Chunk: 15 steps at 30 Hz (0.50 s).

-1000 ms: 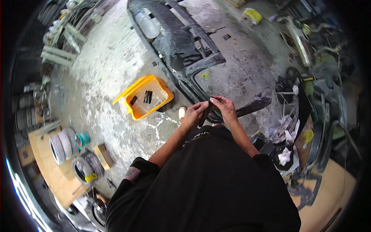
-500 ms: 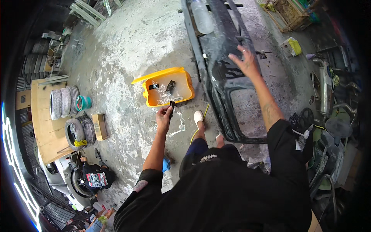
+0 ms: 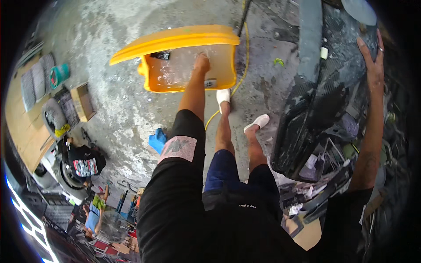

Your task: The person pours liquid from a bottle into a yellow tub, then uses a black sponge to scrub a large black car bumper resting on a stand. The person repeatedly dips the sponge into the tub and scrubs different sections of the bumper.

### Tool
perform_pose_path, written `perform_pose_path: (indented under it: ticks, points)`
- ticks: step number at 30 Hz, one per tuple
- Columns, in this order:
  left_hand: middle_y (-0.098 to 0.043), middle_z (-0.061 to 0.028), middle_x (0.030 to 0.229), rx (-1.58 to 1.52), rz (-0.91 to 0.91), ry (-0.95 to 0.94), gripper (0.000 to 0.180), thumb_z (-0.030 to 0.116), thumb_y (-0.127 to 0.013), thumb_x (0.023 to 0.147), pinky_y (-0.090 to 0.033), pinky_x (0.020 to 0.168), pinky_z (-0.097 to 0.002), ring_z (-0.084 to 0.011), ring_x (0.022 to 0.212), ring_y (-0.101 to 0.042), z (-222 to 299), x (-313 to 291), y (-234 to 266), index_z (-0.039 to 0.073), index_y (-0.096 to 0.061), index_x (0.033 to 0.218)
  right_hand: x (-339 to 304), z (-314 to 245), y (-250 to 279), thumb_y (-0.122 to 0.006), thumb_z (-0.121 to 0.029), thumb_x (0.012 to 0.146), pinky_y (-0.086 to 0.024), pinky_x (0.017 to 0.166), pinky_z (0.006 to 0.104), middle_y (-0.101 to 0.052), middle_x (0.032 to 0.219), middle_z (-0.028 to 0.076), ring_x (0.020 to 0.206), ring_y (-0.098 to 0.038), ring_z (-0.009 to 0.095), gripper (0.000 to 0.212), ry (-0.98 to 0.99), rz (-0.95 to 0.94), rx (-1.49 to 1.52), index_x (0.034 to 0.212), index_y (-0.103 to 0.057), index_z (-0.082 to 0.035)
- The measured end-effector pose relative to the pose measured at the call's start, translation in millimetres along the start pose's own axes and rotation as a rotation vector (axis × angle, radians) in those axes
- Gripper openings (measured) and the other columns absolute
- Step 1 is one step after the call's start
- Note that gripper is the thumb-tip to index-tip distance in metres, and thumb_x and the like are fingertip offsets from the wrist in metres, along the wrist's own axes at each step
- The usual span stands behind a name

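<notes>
One black piece (image 3: 160,55) lies at the yellow tub (image 3: 233,72)'s left end, nearer my left hand (image 3: 201,62), grip hidden; my right hand (image 3: 374,62) splays against the bumper (image 3: 311,87).

Left hand (image 3: 202,63): down in the yellow tub (image 3: 234,72), fingers blurred, so I can't tell what they hold.
Tub water (image 3: 177,70): cloudy, with a black piece (image 3: 161,55) at the left end.
Right hand (image 3: 374,63): fingers spread against the dark bumper (image 3: 305,105).
Floor (image 3: 118,114): yellow hose (image 3: 246,48), blue cloth (image 3: 157,141), the person's white shoes (image 3: 223,97).
Off to the left: a co-worker in black (image 3: 85,160) beside a white car (image 3: 52,166).
</notes>
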<state>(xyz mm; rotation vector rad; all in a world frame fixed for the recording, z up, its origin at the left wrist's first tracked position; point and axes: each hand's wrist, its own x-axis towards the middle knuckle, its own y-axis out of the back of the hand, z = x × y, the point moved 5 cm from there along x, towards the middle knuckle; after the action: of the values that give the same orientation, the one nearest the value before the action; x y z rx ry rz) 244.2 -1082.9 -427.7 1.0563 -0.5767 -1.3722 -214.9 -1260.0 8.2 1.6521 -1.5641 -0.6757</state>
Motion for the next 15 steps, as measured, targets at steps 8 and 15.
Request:
perform_pose_path:
  ticks: [8, 15]
  points:
    - [-0.072, -0.0185, 0.109, -0.58, -0.143, -0.238, 0.019, 0.002, -0.067, 0.093, -0.054, 0.09, -0.038, -0.028, 0.101, -0.07, 98.8, -37.5, 109.9, -0.002, -0.068, 0.112, -21.8, 3.4, 14.4, -0.085, -0.045, 0.079, -0.019, 0.123, 0.05, -0.026, 0.162, 0.026, 0.152, -0.021, 0.043, 0.108, -0.012, 0.091, -0.106, 0.161, -0.023, -0.012]
    - [-0.064, -0.0148, 0.098, -0.22, 0.23, -0.14, 0.025, 0.012, -0.077, 0.089, -0.053, 0.08, -0.0388, -0.0286, 0.089, -0.066, 179.1, -144.2, 258.3, 0.0, -0.067, 0.109, -22.6, -14.5, 35.2, -0.081, -0.064, 0.074, -0.014, 0.123, 0.0603, -0.015, 0.166, 0.026, 0.153, -0.006, 0.05, 0.118, -0.247, -0.179, 0.029, 0.163, -0.019, -0.016]
